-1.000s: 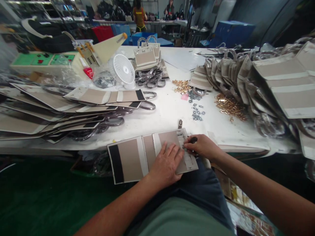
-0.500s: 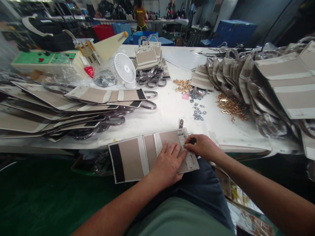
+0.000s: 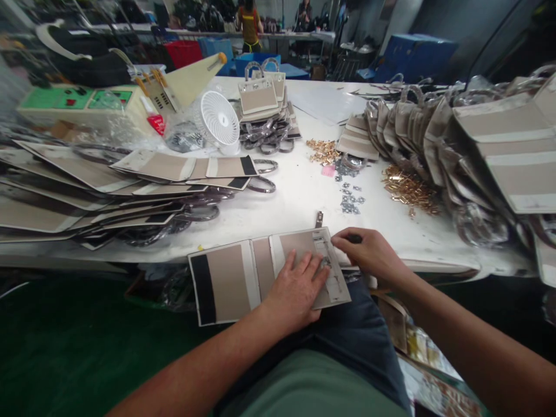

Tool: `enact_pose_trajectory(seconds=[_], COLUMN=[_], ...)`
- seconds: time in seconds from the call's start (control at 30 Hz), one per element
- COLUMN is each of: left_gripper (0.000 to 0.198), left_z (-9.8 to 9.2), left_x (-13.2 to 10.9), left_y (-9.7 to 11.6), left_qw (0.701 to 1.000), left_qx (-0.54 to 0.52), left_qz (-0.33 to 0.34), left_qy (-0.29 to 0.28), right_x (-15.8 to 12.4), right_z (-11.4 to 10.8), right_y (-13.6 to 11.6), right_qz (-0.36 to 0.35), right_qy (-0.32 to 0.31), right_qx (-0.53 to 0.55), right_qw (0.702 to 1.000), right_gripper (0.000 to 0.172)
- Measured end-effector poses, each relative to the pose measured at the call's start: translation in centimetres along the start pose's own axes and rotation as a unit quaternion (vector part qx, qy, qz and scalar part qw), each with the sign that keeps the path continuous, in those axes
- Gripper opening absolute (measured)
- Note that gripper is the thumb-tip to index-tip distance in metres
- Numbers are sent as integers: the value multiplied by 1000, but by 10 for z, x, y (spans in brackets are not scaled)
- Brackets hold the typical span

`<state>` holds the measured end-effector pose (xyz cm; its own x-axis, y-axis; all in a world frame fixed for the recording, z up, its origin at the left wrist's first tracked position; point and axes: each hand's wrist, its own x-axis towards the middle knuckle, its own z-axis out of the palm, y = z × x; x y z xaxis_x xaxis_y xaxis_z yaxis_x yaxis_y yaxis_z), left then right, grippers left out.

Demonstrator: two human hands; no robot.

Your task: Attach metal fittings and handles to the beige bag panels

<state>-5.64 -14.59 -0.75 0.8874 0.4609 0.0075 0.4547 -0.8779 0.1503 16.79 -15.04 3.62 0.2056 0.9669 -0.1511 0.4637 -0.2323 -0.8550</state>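
Observation:
An unfolded beige bag panel [image 3: 230, 278] with pale strips and a black end band lies across the table's front edge and my lap. My left hand [image 3: 295, 286] rests flat on its right half, fingers spread. Just past the panel's right edge, my right hand [image 3: 369, 252] is closed in a pinch. A small dark piece [image 3: 354, 238] shows between its fingers; its kind is unclear. Near my left fingertips, a small metal fitting [image 3: 325, 262] sits on the pale strip. Behind the panel's far edge stands a small dark tab with metal on it [image 3: 319, 219].
Flat bag panels [image 3: 156, 165] with wrapped handles are stacked left, more bag pieces [image 3: 499, 156] right. Gold metal pieces [image 3: 408, 188] and grey metal plates [image 3: 350, 200] lie loose on the white table [image 3: 295, 185]. A white fan [image 3: 220, 119] stands behind. People are in the background.
My right hand has drawn back to the right, off the panel's strip, uncovering the metal fitting there. My left hand stays flat on the panel.

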Motion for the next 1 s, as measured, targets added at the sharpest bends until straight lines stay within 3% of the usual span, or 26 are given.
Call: enact_pose_trajectory(seconds=[0.07, 0.2, 0.3, 0.4, 0.57, 0.77, 0.9, 1.0], left_gripper=[90, 93, 92, 90, 91, 92, 93, 95], left_z=[1, 5, 7, 9, 10, 9, 8, 9], left_x=[0, 2, 3, 4, 4, 5, 2, -1], left_y=[-2, -5, -8, -10, -13, -13, -12, -11], left_qw=[1000, 1000, 1000, 1000, 999, 999, 999, 999], left_qx=[-6, -13, -17, -25, -36, -43, -45, -49], left_qz=[5, 5, 9, 12, 15, 20, 13, -1], left_qy=[-3, -10, -8, -8, -12, -14, -3, 15], right_x=[0, 13, 28, 37, 40, 28, 10, 2], right_z=[-3, 3, 11, 14, 15, 29, 46, 50], right_y=[-7, -6, 8, 23, 30, 7, -7, -15], right_qz=[-9, -51, -25, -18, -23, -95, -165, -200], right_qy=[69, 153, 164, 161, 149, 131, 121, 61], right_qx=[152, 449, 548, 583, 570, 501, 359, 195], right_qw=[986, 879, 820, 796, 807, 850, 911, 958], right_gripper=[31, 42, 45, 49, 51, 44, 46, 54])
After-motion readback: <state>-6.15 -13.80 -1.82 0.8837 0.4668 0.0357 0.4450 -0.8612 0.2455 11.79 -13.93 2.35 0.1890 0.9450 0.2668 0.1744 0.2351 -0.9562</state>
